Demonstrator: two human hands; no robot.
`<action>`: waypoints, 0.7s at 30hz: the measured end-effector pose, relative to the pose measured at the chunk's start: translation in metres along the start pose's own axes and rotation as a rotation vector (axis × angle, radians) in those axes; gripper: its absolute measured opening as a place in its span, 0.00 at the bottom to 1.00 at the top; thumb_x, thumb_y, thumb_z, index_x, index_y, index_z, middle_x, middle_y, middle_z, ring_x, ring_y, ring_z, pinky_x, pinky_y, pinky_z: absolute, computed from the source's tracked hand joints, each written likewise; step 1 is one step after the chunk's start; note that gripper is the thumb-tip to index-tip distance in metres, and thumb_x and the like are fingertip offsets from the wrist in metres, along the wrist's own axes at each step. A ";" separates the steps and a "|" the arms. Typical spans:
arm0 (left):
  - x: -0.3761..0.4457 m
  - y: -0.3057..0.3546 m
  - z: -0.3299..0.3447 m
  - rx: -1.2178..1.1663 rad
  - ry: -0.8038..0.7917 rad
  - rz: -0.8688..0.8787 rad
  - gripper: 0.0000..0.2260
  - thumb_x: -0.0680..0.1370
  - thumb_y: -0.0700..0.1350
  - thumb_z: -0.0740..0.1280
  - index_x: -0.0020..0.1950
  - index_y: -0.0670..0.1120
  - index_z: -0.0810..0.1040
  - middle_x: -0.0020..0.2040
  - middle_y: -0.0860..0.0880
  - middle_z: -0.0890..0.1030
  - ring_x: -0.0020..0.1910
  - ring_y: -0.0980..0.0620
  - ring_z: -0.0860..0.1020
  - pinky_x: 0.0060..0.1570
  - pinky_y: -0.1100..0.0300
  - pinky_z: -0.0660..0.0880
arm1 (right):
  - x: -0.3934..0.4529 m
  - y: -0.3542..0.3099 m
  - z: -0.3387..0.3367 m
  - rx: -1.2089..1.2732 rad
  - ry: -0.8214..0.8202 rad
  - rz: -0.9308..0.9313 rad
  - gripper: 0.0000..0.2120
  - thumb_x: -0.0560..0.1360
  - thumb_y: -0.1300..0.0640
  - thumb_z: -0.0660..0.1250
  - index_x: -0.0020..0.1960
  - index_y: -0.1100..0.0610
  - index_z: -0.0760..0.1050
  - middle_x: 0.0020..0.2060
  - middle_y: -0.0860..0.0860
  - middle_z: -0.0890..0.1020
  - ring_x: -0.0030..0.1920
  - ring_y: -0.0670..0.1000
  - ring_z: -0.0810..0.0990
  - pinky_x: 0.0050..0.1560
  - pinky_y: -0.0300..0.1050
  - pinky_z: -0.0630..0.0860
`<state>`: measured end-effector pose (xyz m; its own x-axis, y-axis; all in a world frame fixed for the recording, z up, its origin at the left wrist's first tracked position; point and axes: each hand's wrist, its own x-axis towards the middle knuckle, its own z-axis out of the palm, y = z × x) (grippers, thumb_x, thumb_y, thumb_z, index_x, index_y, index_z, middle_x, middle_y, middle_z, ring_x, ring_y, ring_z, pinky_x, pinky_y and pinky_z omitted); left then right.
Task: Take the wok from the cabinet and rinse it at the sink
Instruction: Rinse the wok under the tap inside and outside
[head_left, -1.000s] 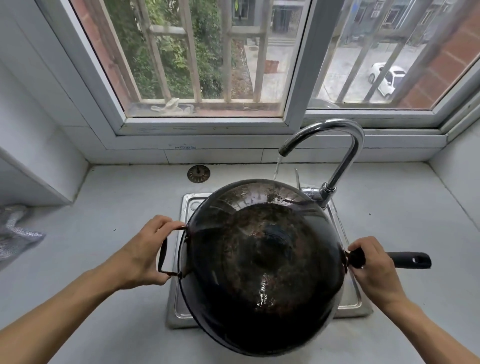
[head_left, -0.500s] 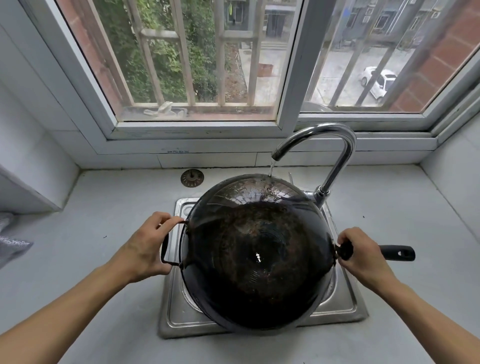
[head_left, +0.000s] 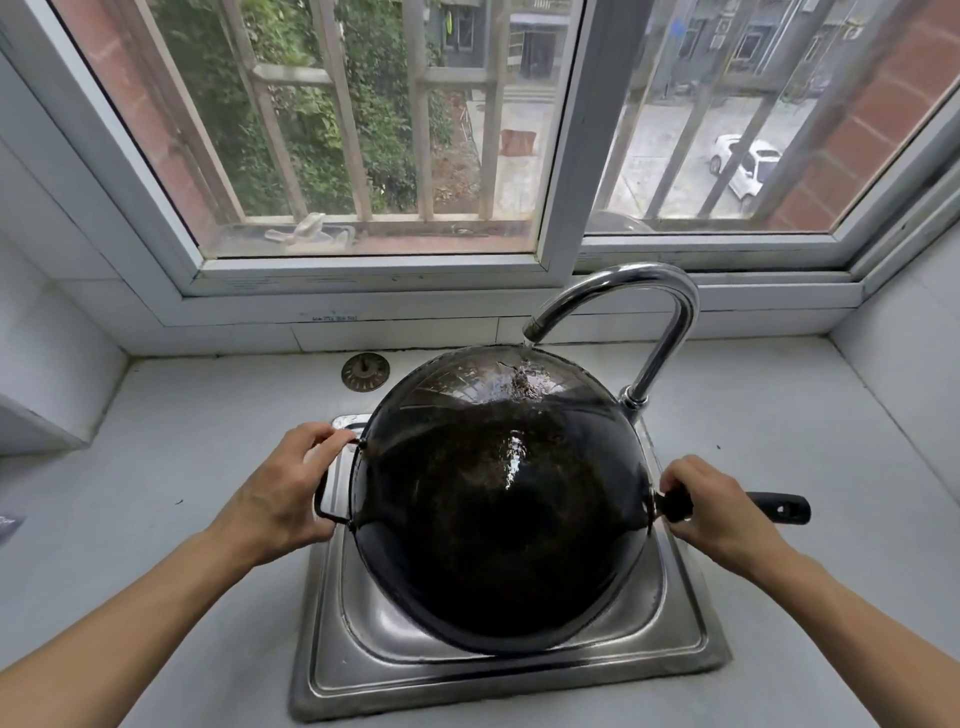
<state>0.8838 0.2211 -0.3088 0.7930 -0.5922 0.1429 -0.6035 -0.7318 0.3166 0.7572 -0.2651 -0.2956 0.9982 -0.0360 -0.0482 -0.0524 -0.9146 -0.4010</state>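
**Wok held under the running tap**

The wok is over the sink, carried clear of the basin by both hands and tipped so its far rim rises toward the tap. Water from the spout lands just inside that raised far edge, which looks deliberate: a stream striking high on a tilted bowl should run down across the dark inner face and pool at the bottom.

The left hand has its fingers curled round the small loop handle, thumb closing from below. The right hand grips the long handle close to where it joins the bowl, fingers wrapped tight, leaving the black outer end sticking out past the knuckles. Holding both sides gives control of the tilt, and a grip near the bowl probably makes the weight easier to manage.

A drain strainer lies on the surface behind the sink, well apart from the wok.

The bowl hides most of the basin, including the drain hole. How much water has gathered inside is hard to judge against the dark metal; only a few glints show. The tap's lever is hidden behind the rim.
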 end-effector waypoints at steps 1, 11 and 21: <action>0.003 0.001 0.000 0.015 0.025 0.011 0.45 0.55 0.41 0.79 0.71 0.45 0.68 0.62 0.45 0.69 0.59 0.43 0.72 0.50 0.50 0.80 | 0.002 0.000 0.001 -0.007 0.008 0.007 0.19 0.64 0.68 0.72 0.41 0.49 0.68 0.39 0.43 0.72 0.38 0.44 0.73 0.36 0.36 0.67; 0.025 0.005 0.010 0.302 0.444 0.215 0.25 0.66 0.32 0.67 0.63 0.39 0.70 0.55 0.37 0.74 0.51 0.37 0.74 0.54 0.46 0.72 | 0.009 0.006 0.015 0.010 0.186 0.030 0.22 0.62 0.76 0.69 0.34 0.54 0.62 0.33 0.47 0.68 0.32 0.48 0.68 0.30 0.38 0.61; 0.041 -0.006 0.033 0.141 0.174 0.207 0.11 0.75 0.44 0.62 0.52 0.43 0.81 0.50 0.47 0.81 0.48 0.44 0.77 0.44 0.50 0.76 | -0.002 0.040 0.017 -0.213 0.059 -0.027 0.22 0.53 0.75 0.69 0.34 0.54 0.64 0.28 0.47 0.70 0.28 0.52 0.66 0.27 0.39 0.61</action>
<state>0.9170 0.1899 -0.3358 0.6471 -0.6760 0.3527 -0.7496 -0.6486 0.1320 0.7528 -0.2949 -0.3268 0.9995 -0.0277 0.0158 -0.0240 -0.9797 -0.1988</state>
